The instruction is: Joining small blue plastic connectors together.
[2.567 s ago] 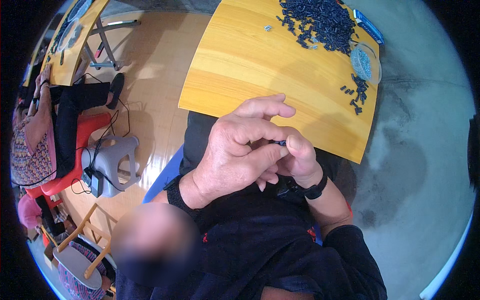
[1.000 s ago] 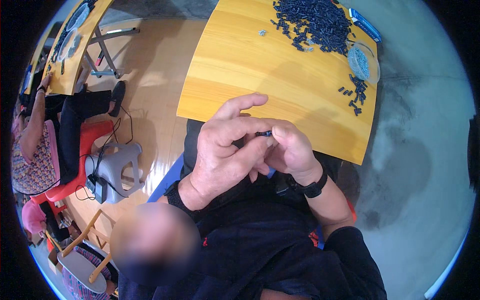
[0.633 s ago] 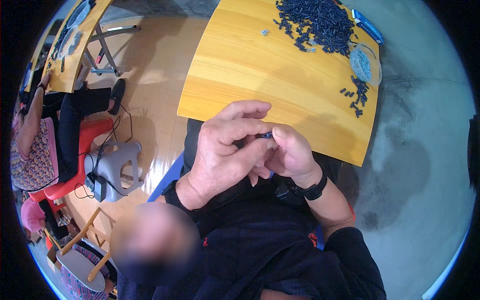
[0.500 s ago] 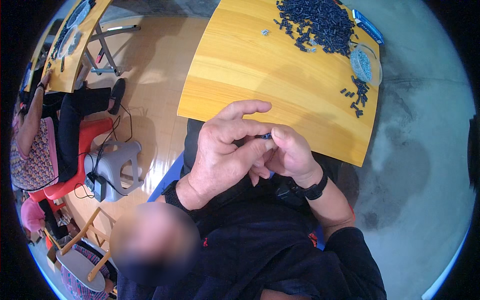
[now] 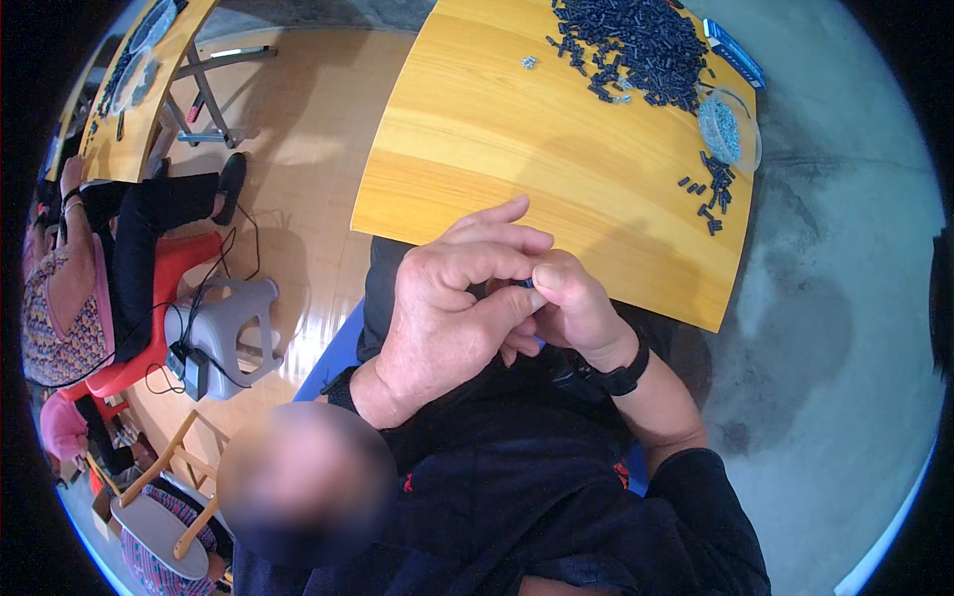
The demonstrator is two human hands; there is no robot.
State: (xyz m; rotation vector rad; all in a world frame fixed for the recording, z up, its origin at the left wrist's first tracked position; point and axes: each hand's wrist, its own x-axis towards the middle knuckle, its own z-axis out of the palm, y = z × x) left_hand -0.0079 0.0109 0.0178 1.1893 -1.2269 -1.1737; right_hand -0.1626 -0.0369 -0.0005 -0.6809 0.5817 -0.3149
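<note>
My left hand (image 5: 437,308) and my right hand (image 5: 581,308) meet in front of my body, just off the near edge of the wooden table (image 5: 447,139). Thumb and forefinger of the left pinch a small dark piece (image 5: 528,283), its other fingers raised. The right thumb presses against the same spot, with the right fingers curled beneath and partly hidden. Only a sliver of the piece shows, so its shape is unclear. On the table's far side lies a large heap of short black cylindrical pieces (image 5: 646,50).
At the table's right edge stands a clear bowl of small silvery-blue parts (image 5: 720,129); loose black pieces (image 5: 715,189) lie below it. A blue box (image 5: 733,52) and a few silvery bits (image 5: 529,63) are farther back. A grey stool (image 5: 234,328) and a seated person are at left.
My fingertips have closed in over the small piece, hiding more of it, and my left forefinger sits slightly lower. The person at left has shifted an arm.
</note>
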